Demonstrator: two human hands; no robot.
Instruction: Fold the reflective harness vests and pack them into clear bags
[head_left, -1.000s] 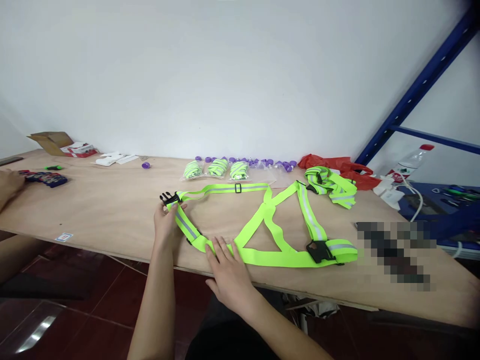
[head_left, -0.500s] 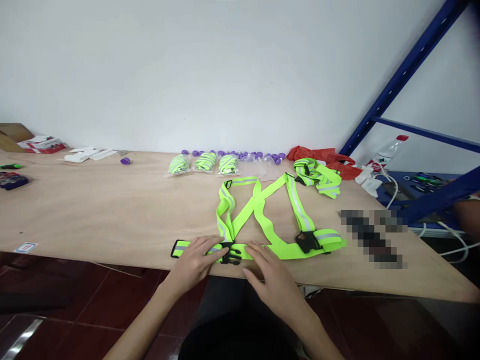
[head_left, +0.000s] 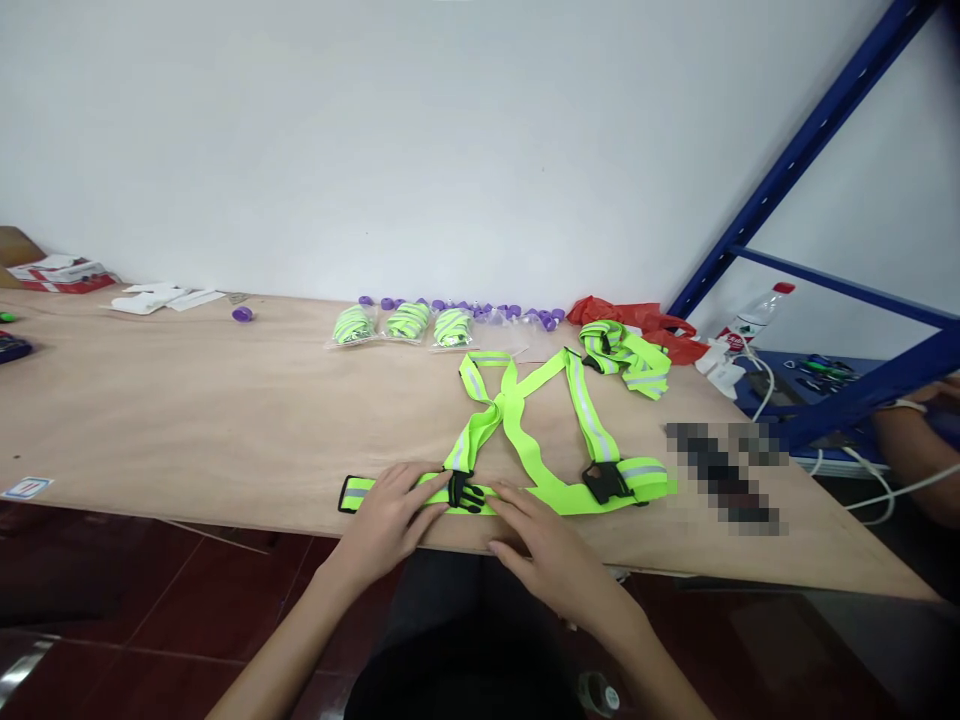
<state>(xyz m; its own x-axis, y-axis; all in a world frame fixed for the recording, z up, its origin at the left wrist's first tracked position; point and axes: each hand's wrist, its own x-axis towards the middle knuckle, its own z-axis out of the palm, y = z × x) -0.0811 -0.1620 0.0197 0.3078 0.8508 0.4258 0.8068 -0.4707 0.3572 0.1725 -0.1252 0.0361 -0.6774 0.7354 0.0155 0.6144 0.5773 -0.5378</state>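
Observation:
A neon-yellow reflective vest (head_left: 551, 492) made of straps with grey stripes lies spread on the table before me. My left hand (head_left: 394, 515) rests over the left end of its waist strap, thumb and forefinger closed on a black pronged buckle (head_left: 466, 492). The prongs point right. My right hand (head_left: 544, 545) has its fingers stretched out and apart, the tips on the waist strap just right of the prongs. At the vest's right side sits a black socket buckle (head_left: 606, 483), beside a folded-over strap end.
Bagged yellow straps (head_left: 409, 320) and purple rolls (head_left: 499, 311) line the wall. A bunched reflective vest (head_left: 634, 360) lies near a red plastic bag (head_left: 667, 330). A blue metal frame (head_left: 810, 140) and a bottle (head_left: 756, 315) stand right, near another person's arm (head_left: 911, 450).
The pronged buckle has been turned over, and the left shoulder strap now runs diagonally, twisted towards the crossing. My hands stay near the same spot. The view has shifted slightly.

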